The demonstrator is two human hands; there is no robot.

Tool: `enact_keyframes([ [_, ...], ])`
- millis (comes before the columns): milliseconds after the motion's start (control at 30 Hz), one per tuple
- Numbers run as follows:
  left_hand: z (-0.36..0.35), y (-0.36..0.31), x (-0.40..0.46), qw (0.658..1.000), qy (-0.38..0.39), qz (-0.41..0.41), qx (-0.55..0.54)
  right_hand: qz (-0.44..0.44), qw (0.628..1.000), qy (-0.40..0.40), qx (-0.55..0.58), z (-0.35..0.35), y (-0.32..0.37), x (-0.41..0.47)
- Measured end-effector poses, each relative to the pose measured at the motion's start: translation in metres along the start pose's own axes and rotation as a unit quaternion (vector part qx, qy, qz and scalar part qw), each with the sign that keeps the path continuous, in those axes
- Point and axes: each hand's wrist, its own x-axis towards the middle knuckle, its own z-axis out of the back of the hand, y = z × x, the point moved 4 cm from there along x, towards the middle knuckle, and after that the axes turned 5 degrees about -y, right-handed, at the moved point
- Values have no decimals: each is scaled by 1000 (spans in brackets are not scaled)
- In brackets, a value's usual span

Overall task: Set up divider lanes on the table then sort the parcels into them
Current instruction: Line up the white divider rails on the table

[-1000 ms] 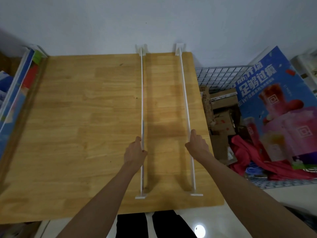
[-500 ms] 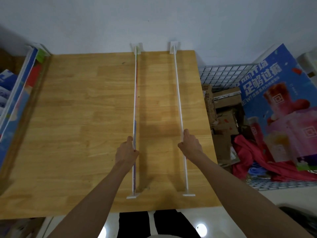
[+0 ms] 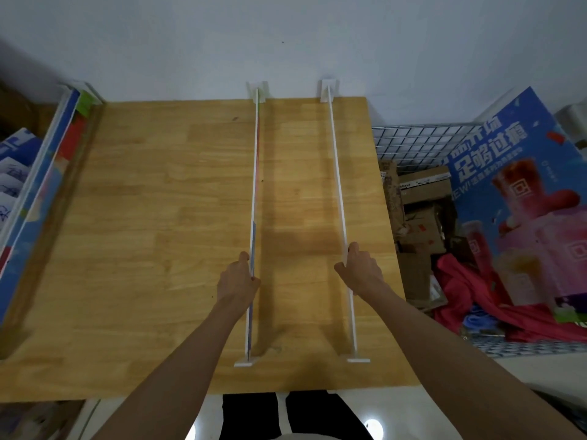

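Observation:
Two thin white divider boards stand on edge on the wooden table (image 3: pixel 143 236), running from the front edge to the wall. My left hand (image 3: pixel 236 279) grips the top edge of the left divider (image 3: pixel 256 185) near its front third. My right hand (image 3: pixel 359 268) grips the top edge of the right divider (image 3: pixel 337 185) at about the same depth. Each divider rests on small white feet at both ends. Cardboard parcels (image 3: pixel 419 211) lie piled in a wire basket (image 3: pixel 422 141) right of the table.
A tall blue printed board (image 3: pixel 38 198) leans along the table's left edge. A large blue poster board (image 3: pixel 521 198) and red cloth (image 3: pixel 470 293) lie over the basket on the right. A white wall closes off the back. The floor and my legs show below the front edge.
Both dividers have shifted leftward across the table with my hands holding them. My grip places on them are unchanged.

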Motion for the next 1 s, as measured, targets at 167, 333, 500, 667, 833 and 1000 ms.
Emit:
enact_keyframes([
  [167,2,-1,0,1000,26,-1,17,5,1000,-12,-10,10,4,-3],
  [333,22,-10,1,999,27,-10,36,38,997,-45,-57,33,18,-11],
  [500,80,-10,-4,995,-75,-50,51,129,979,-139,-73,63,60,-23],
  [667,128,16,-22,977,-172,-77,95,220,951,-199,-89,71,117,-42],
  [833,161,60,-35,969,-215,-55,113,282,929,-227,-85,62,174,-66],
  [1000,192,115,-44,964,-243,-25,106,309,919,-230,-86,45,229,-86],
])
